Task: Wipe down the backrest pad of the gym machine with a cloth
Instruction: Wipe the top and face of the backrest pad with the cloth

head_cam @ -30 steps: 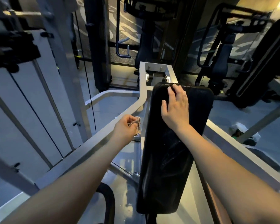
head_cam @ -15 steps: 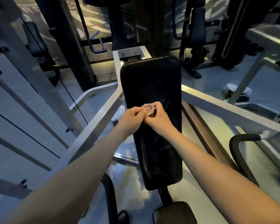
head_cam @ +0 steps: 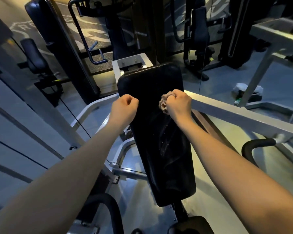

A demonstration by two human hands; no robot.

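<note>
1. The backrest pad (head_cam: 159,149) is standing long, black and glossy in front of you, with faint streaks showing down its middle.
2. The cloth (head_cam: 163,104), brownish and bunched, is sitting gripped in your right hand (head_cam: 178,105) by the pad's upper right edge.

Pretty dim in here, warm yellowish light pooling on the floor (head_cam: 107,84) at the far side and glaring off the right frame beam (head_cam: 235,114). The backrest pad (head_cam: 152,135) is near-black with a faint sheen. Fisheye bends the edges.
</note>
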